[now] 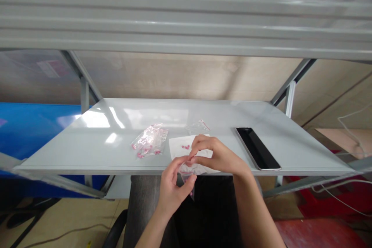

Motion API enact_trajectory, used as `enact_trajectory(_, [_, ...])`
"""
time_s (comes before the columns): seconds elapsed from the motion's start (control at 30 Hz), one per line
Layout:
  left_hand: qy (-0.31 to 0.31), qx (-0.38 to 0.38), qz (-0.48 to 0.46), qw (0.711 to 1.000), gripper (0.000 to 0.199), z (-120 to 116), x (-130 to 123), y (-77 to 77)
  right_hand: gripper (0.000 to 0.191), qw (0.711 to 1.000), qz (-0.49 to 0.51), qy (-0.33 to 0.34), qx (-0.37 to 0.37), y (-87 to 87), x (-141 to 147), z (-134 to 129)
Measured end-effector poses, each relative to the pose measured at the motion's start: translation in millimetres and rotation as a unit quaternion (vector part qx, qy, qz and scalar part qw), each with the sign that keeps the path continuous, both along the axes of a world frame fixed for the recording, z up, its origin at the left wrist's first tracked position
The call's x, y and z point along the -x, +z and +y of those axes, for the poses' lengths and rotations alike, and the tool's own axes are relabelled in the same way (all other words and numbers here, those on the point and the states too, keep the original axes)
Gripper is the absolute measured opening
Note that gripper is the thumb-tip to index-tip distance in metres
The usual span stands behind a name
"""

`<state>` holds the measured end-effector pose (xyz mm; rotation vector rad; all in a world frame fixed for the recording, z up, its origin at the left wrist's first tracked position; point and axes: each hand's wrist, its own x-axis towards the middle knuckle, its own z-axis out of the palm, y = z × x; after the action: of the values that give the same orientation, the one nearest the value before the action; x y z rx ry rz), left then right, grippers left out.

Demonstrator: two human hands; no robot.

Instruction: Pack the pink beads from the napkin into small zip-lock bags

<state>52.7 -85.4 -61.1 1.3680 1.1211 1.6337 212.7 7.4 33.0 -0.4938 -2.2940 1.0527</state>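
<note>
Just in front of the table edge, my left hand (176, 188) grips a small clear zip bag (186, 171) between thumb and fingers. A few pink bits show low in the bag. My right hand (213, 154) is closed in a pinch at the bag's mouth; whatever is between its fingertips is hidden. Behind the hands lies a white sheet of paper (176, 146), partly covered by my right hand. Several small pink pieces (186, 147) rest on it in a loose cluster.
Left of the paper is a pile of clear bags with pink pieces (149, 141). Another clear zip bag (199, 127) lies behind the paper. A dark-screened phone or tablet (258, 148) lies on the right of the white table (95, 151). A ribbed grey shelf (186, 15) hangs overhead.
</note>
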Motion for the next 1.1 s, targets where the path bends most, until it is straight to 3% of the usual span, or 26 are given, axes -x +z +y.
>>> enact_trajectory(0.27, [0.026, 0.031, 0.01, 0.999, 0.043, 1, -3, 5.4, 0.021, 0.992, -0.03, -0.125, 0.018, -13.7, 2, -43])
enact_trajectory(0.43, [-0.031, 0.053, -0.064, 0.996, 0.051, -8, -1, 19.1, 0.017, 0.986, 0.008, -0.16, 0.037, -13.1, -9, -52])
enact_trajectory(0.57, [-0.035, 0.094, -0.101, 0.99, 0.026, -16, 3, 31.3, 0.02, 0.986, 0.023, -0.148, 0.067, -12.6, -20, -57])
enact_trajectory(0.83, [0.017, 0.099, -0.043, 0.994, 0.021, -24, 4, 49.0, 0.013, 0.968, 0.075, -0.217, 0.102, -16.8, -19, -67])
enact_trajectory(1.1, [0.038, 0.121, 0.017, 0.992, 0.022, -31, 12, 51.3, 0.02, 0.941, 0.163, -0.282, 0.095, -25.4, -9, -81])
